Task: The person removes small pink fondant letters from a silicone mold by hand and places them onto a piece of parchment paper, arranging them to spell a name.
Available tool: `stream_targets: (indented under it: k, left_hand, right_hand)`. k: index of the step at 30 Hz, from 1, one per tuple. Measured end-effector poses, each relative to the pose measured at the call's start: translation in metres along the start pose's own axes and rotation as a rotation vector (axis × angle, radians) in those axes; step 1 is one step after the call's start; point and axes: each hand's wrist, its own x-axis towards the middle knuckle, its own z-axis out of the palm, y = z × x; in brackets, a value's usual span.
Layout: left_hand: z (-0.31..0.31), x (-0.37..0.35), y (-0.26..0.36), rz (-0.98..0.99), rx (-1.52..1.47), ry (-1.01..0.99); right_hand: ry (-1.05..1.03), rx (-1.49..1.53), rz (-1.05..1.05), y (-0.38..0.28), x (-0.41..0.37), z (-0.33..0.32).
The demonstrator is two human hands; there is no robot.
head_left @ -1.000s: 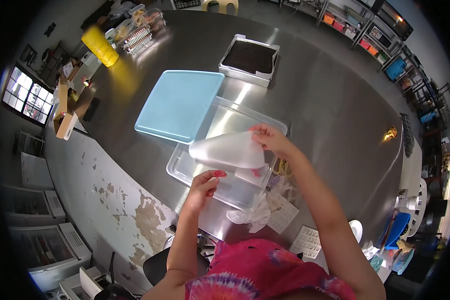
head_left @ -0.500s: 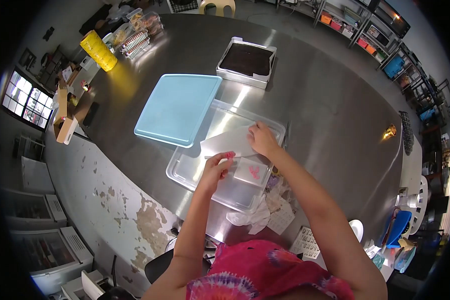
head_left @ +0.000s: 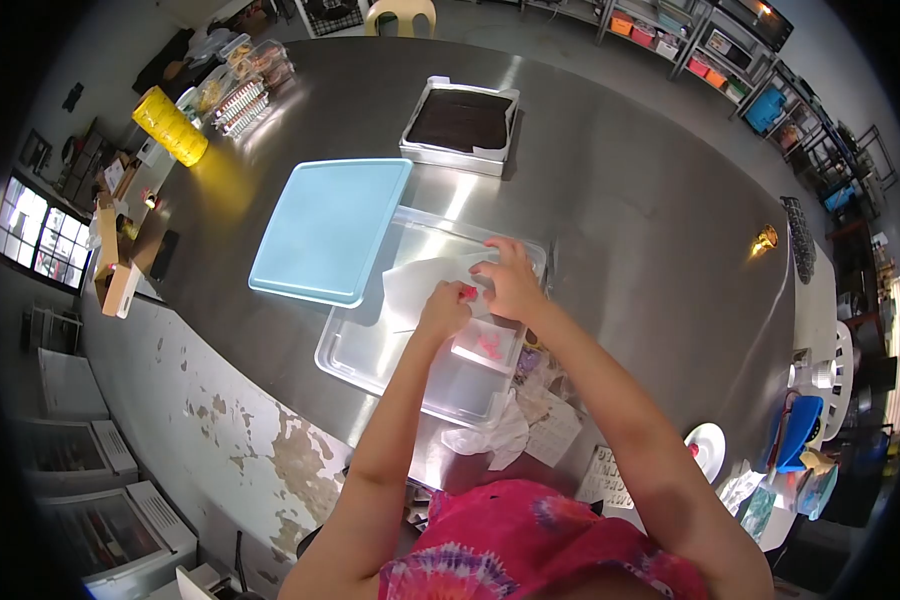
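Note:
My left hand (head_left: 444,312) pinches a small pink piece (head_left: 468,293), its fine shape too small to make out. Close on its right, my right hand (head_left: 513,282) has thumb and fingers apart, with nothing visible in it. Under both hands a white sheet of paper (head_left: 410,288) lies in a shallow clear plastic tray (head_left: 355,362). Nearer to me in the same tray is a white slab (head_left: 470,352) with pink letter-like pieces (head_left: 489,346) on top.
A light-blue lid (head_left: 330,232) overlaps the tray's far left side. Beyond stands a pan (head_left: 455,157) holding a dark brown cake (head_left: 460,120). Crumpled wrappers (head_left: 515,425) and a letter mould (head_left: 605,478) lie nearby. A yellow roll (head_left: 170,126) stands far left.
My left hand has moved up and right with the pink piece, over the paper. My right hand has let go of the paper's edge and spread its fingers near the left hand.

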Motion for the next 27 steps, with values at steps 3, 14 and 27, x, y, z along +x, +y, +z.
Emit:
stream_targets:
  k: [3,14,27]
  left_hand:
    - [-0.003,0.002,0.002,-0.028,-0.033,0.002]
    - [0.005,0.012,-0.019,0.031,-0.023,0.027]
    - [0.01,-0.002,0.004,0.012,0.032,0.176]
  right_hand:
    - [-0.042,0.033,0.005,-0.002,-0.002,-0.002]
    - [0.022,0.074,-0.014,-0.001,-0.001,0.009]
    - [-0.082,-0.17,0.075,0.013,-0.002,0.004]
